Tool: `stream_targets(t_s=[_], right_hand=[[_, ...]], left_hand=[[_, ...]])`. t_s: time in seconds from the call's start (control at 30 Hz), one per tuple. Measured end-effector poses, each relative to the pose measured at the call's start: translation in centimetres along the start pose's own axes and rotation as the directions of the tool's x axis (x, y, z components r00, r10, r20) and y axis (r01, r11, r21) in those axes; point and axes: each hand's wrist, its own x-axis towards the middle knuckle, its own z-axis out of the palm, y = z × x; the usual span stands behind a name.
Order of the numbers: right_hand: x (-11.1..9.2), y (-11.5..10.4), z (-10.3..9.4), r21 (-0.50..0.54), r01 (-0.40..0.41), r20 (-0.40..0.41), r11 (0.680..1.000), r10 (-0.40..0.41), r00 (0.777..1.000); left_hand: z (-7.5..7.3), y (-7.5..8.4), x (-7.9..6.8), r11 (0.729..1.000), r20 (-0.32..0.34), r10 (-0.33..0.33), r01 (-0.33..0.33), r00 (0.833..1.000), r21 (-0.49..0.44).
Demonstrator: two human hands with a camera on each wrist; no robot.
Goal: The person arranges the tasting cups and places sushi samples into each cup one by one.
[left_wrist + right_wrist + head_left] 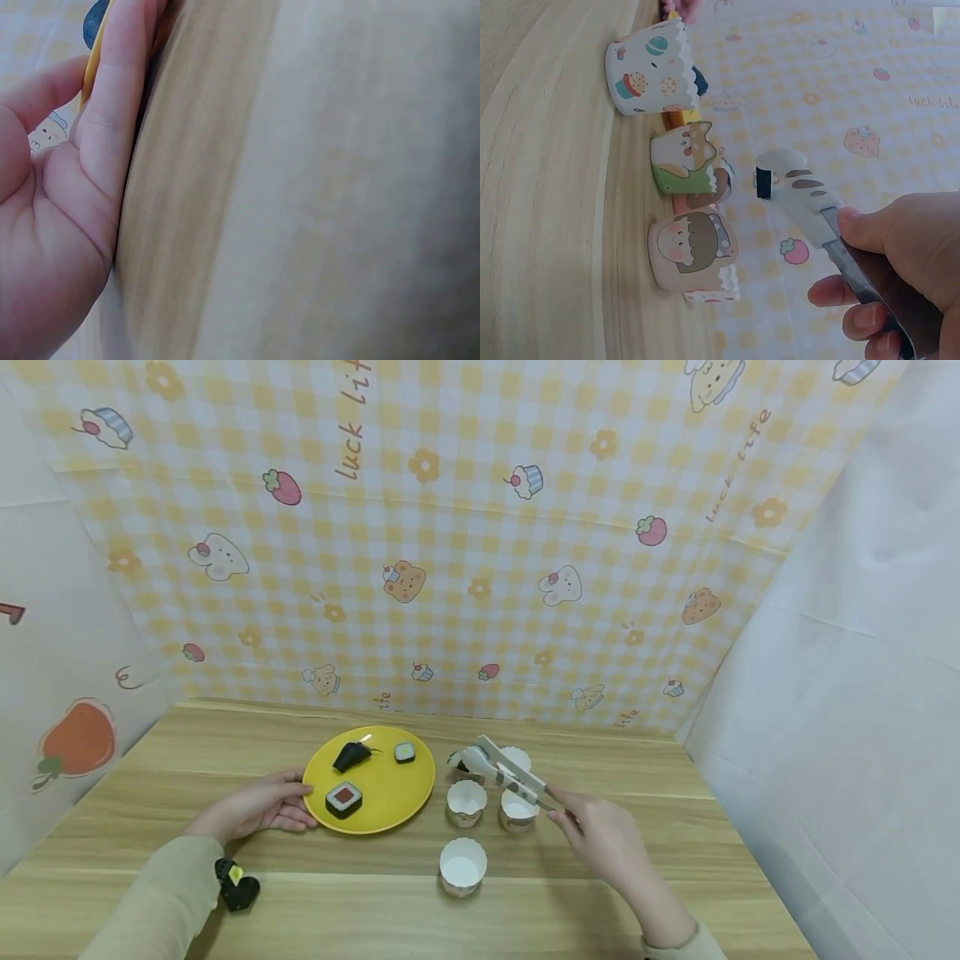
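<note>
My left hand [277,806] grips the left rim of a yellow plate [397,793], thumb above and fingers low against the table. On the plate lie a black cone-shaped toy hand roll [351,757], a small sushi roll [404,752] with a green centre and a larger sushi roll [343,799] with a red centre. My right hand [600,831] holds metal tongs [855,266] with white paw-shaped tips. A small black-and-white toy sushi piece [764,183] shows at the tips, above the back paper cups; its full shape is hidden.
Several paper cups stand right of the plate: a front cup [462,867], a middle-left cup [467,802], a middle-right cup [518,811] and others behind, partly covered by the tongs. A checked cloth [450,635] hangs at the table's back edge. White cloth [840,693] hangs on the right.
</note>
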Motion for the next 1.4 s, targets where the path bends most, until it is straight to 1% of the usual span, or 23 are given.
stream_targets(t_s=[0.37, 0.67, 0.87, 0.97, 1.23, 1.4], right_hand=[[-0.4, 1.0, 0.2, -0.020, -0.043, -0.001, 0.999, 0.043, 0.999], [-0.8, 1.8, 0.4, -0.019, -0.060, -0.029, 0.998, 0.059, 0.998], [-0.9, 2.1, 0.4, -0.032, -0.102, -0.014, 0.994, 0.101, 0.995], [-1.0, 2.3, 0.4, -0.034, -0.103, -0.014, 0.994, 0.102, 0.995], [-1.3, 3.0, 0.2, -0.049, -0.142, 0.026, 0.989, 0.144, 0.989], [-1.5, 3.4, 0.2, -0.054, -0.147, 0.024, 0.988, 0.149, 0.989]], left_hand=[[0.0, 0.0, 0.0, 1.000, -0.003, -0.001, 0.001, 1.000, 0.003], [0.0, -0.2, 0.1, 1.000, -0.008, -0.004, 0.004, 1.000, -0.003], [-0.1, -0.1, 0.1, 1.000, -0.001, 0.000, 0.000, 1.000, -0.004], [-0.1, -0.1, 0.0, 1.000, 0.002, 0.001, -0.001, 1.000, -0.006], [0.0, -0.1, 0.0, 1.000, 0.012, 0.012, -0.012, 1.000, -0.005], [-0.2, -0.3, 0.0, 1.000, 0.017, 0.016, -0.015, 1.000, -0.007]])
